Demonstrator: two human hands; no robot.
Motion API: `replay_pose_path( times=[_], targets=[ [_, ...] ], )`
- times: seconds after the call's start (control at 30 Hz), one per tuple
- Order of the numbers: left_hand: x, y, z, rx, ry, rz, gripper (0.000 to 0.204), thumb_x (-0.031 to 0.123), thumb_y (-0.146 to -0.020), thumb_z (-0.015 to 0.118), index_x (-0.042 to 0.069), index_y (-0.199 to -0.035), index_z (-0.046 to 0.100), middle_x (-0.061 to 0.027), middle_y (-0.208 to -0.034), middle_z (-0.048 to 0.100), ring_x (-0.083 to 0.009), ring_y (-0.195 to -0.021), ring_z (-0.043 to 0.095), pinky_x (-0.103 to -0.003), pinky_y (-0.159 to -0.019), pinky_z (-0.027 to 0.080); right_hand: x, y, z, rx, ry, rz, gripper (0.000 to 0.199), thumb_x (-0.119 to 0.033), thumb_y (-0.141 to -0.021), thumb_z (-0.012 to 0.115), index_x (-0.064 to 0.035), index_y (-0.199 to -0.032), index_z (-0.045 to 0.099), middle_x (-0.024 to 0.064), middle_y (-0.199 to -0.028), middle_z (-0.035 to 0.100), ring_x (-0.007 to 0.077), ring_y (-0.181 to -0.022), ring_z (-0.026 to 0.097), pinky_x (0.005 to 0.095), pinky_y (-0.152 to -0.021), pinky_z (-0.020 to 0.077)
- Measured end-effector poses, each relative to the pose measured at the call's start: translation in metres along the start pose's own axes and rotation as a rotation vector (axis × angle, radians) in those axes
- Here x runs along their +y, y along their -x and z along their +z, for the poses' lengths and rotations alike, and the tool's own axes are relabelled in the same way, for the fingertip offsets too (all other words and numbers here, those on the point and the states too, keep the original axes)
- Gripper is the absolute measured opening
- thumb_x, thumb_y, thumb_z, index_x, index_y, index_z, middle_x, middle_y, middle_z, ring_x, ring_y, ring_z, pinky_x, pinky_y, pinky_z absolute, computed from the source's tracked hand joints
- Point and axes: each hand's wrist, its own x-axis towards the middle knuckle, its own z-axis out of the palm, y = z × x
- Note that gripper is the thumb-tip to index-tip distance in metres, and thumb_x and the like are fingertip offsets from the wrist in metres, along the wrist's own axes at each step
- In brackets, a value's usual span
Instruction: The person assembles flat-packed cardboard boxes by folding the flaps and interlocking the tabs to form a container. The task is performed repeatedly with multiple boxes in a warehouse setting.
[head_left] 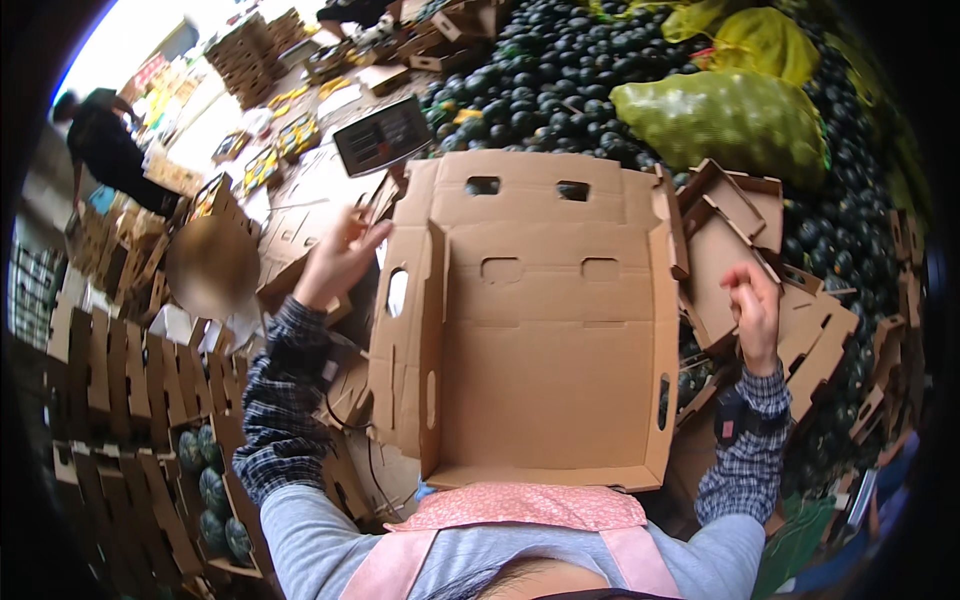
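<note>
A brown cardboard tray box (555, 375), partly folded, lies in front of my body. Its near edge and parts of both sides stand up, while the far flap (530, 205) with two hand holes stretches out flat. Left of that flap, my left hand (345, 255) is raised, its thumb and fingers apart, a little blurred. My right hand (752, 310) hovers off the box's right side, fingers loosely bent and apart, with nothing seen in it. Neither hand visibly touches the box.
Dark green squashes (550, 75) pile up at the back and right, beside a full yellow-green mesh sack (725, 120). Folded cardboard trays (720, 270) lie at right; stacked boxes (130, 375) stand at left. A dark flat panel (382, 137) sits beyond my left hand. Another person (115, 150) stands far left.
</note>
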Motion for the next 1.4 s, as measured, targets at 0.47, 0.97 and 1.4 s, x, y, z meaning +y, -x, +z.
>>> replay_pose_path(
  times=[0.47, 0.97, 1.4],
  targets=[
    [0.018, 0.071, 0.073, -0.612, 0.085, -0.119, 0.044, 0.042, -0.100, 0.042, 0.023, -0.139, 0.050, -0.0174, -0.125, 0.039, -0.0318, -0.120, 0.036, -0.041, -0.108, 0.026, 0.050, 0.021, 0.082, -0.350, -0.310, -0.159, 0.075, -0.013, -0.076, 0.050, 0.0048, -0.145, 0.027, 0.0161, -0.144, 0.035, 0.0263, -0.136, 0.033, 0.0361, -0.114, 0.0237],
    [0.037, 0.104, 0.113, 0.093, 1.027, 0.093, 0.054, -0.002, -0.079, 0.075, 0.015, -0.117, 0.041, 0.0023, -0.103, 0.045, -0.0095, -0.099, 0.050, -0.024, -0.082, 0.046, 0.055, 0.051, 0.095, -0.068, -0.509, -0.147, 0.050, -0.009, -0.076, 0.061, -0.0040, -0.122, 0.042, 0.0098, -0.121, 0.044, 0.0206, -0.113, 0.043, 0.0351, -0.104, 0.0309],
    [0.034, 0.064, 0.061, -0.640, 0.218, 0.438, 0.081, 0.035, -0.069, 0.086, 0.005, -0.128, 0.040, -0.0166, -0.117, 0.060, -0.0296, -0.112, 0.060, -0.037, -0.097, 0.048, 0.013, 0.018, 0.064, -0.579, -0.040, -0.386, 0.068, -0.035, -0.054, 0.091, -0.0073, -0.108, 0.060, 0.0105, -0.108, 0.052, 0.0248, -0.110, 0.049, 0.0389, -0.097, 0.0394]
  ],
)
